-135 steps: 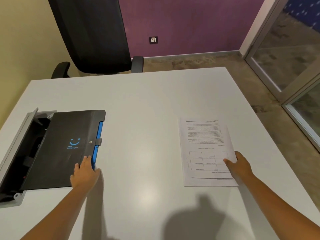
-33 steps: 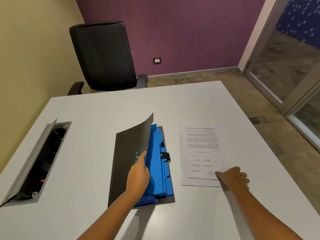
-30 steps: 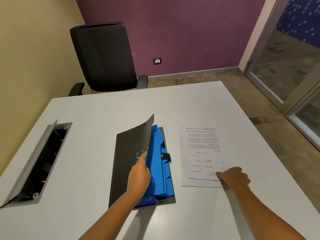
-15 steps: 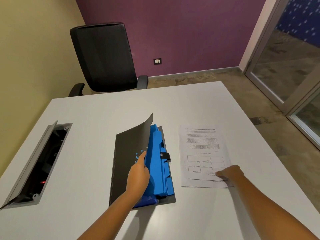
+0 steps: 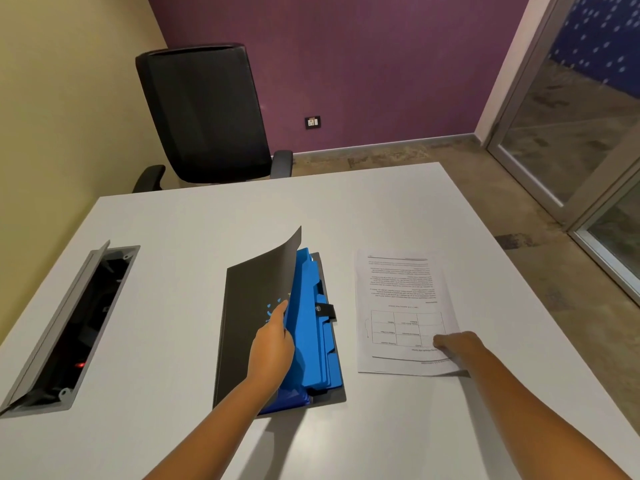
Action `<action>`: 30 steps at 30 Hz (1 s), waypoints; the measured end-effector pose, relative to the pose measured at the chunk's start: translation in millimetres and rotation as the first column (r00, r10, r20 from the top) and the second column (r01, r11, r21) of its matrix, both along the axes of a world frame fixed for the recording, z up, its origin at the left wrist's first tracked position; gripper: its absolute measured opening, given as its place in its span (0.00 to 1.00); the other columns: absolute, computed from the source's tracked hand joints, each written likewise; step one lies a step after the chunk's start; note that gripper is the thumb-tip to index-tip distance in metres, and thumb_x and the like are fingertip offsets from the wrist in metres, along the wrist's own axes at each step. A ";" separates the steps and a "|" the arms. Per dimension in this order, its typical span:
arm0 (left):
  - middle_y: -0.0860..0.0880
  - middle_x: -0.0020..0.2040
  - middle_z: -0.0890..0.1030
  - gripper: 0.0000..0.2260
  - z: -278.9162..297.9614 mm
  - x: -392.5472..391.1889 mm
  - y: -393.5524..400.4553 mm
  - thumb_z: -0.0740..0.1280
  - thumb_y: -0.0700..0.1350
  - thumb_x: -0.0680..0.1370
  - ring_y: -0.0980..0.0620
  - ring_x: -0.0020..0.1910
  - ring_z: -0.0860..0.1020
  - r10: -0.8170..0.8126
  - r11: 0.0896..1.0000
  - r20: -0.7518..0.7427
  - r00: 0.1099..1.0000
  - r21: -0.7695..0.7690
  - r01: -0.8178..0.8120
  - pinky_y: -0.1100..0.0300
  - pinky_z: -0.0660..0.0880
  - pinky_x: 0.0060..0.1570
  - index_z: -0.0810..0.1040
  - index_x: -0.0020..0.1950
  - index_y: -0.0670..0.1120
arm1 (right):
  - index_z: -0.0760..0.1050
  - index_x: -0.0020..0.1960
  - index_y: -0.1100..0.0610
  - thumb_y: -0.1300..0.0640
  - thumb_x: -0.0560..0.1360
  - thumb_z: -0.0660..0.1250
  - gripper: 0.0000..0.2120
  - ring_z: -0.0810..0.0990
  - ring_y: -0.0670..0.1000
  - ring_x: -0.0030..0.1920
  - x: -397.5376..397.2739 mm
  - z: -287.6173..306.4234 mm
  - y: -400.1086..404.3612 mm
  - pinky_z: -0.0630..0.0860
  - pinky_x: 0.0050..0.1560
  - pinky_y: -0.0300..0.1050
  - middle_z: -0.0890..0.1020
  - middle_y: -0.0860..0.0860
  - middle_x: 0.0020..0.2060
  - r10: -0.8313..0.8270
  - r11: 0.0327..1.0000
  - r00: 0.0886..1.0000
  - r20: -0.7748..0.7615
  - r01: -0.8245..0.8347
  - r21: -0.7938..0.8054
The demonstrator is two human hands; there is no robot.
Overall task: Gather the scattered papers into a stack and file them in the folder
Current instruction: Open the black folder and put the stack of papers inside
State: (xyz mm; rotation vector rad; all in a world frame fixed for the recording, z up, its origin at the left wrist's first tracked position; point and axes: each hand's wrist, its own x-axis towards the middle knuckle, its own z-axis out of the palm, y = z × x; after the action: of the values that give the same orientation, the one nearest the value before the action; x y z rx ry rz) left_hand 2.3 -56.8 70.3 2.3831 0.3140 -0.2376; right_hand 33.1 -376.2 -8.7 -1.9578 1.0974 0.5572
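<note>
A black folder (image 5: 249,306) with blue inner dividers (image 5: 311,327) lies in the middle of the white table (image 5: 180,230). My left hand (image 5: 272,348) grips the right edge of its black cover and holds it lifted partway, so the blue dividers show beneath. To the right lies a stack of printed papers (image 5: 398,292), squared up, with text and a table grid on the top sheet. My right hand (image 5: 457,346) rests on the stack's near right corner, fingers curled over the edge of the paper.
An open cable box (image 5: 69,327) with a raised grey lid is set into the table at the left. A black office chair (image 5: 204,112) stands behind the far edge. Glass doors (image 5: 588,133) are at the right.
Since 4.5 s ago the folder has come from over the cable box to the table's middle and its cover has been lifted. In the last second my right hand shifted slightly on the stack's corner.
</note>
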 end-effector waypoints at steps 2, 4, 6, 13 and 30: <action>0.59 0.33 0.67 0.23 0.0 0.1 -0.4 0.54 0.37 0.80 0.52 0.36 0.75 -0.001 1.000 0.002 1.000 -0.001 0.001 0.53 0.79 0.40 0.57 0.74 0.52 | 0.68 0.36 0.64 0.63 0.67 0.67 0.08 0.70 0.53 0.30 -0.3 4.8 -7.9 0.66 0.30 0.41 0.71 0.55 0.29 -0.036 0.999 0.999 0.009 0.036 0.013; 0.59 0.33 0.67 0.23 -0.7 0.3 -0.2 0.54 0.37 0.80 0.53 0.35 0.74 0.001 1.000 0.000 1.000 -0.002 -0.001 0.53 0.79 0.40 0.57 0.74 0.52 | 0.71 0.43 0.66 0.65 0.69 0.67 0.06 0.74 0.56 0.34 -3.0 9.0 -14.4 0.74 0.32 0.46 0.75 0.59 0.34 -0.074 0.992 0.997 -0.014 0.075 0.106; 0.59 0.33 0.66 0.23 -2.0 1.2 0.4 0.54 0.37 0.80 0.54 0.34 0.73 0.004 1.000 0.000 1.000 -0.001 -0.004 0.53 0.79 0.41 0.57 0.74 0.51 | 0.73 0.52 0.66 0.69 0.71 0.66 0.10 0.79 0.60 0.41 -7.3 11.3 -21.7 0.81 0.38 0.55 0.80 0.63 0.45 -0.117 0.949 0.993 -0.007 0.114 0.295; 0.59 0.33 0.68 0.23 -4.1 3.7 0.6 0.54 0.37 0.80 0.54 0.34 0.74 0.014 1.000 0.015 1.000 -0.014 -0.013 0.60 0.76 0.36 0.57 0.74 0.51 | 0.71 0.60 0.58 0.71 0.75 0.60 0.17 0.77 0.53 0.41 -14.7 27.0 -24.4 0.79 0.25 0.38 0.78 0.55 0.44 -0.244 0.814 0.965 0.100 0.147 0.562; 0.48 0.41 0.75 0.23 6.9 8.8 -6.2 0.53 0.36 0.79 0.49 0.36 0.76 0.032 0.999 0.011 0.999 0.004 -0.032 0.56 0.75 0.35 0.58 0.74 0.51 | 0.68 0.67 0.56 0.70 0.74 0.61 0.23 0.78 0.54 0.53 -38.7 82.2 79.0 0.74 0.57 0.46 0.78 0.56 0.57 -0.095 0.962 0.739 0.667 -0.104 0.251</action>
State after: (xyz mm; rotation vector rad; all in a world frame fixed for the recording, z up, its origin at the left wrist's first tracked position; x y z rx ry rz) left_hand 11.1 -62.9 77.2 2.3808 0.3471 -0.2096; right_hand -5.5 -297.2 73.5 -1.6925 0.5098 -0.0366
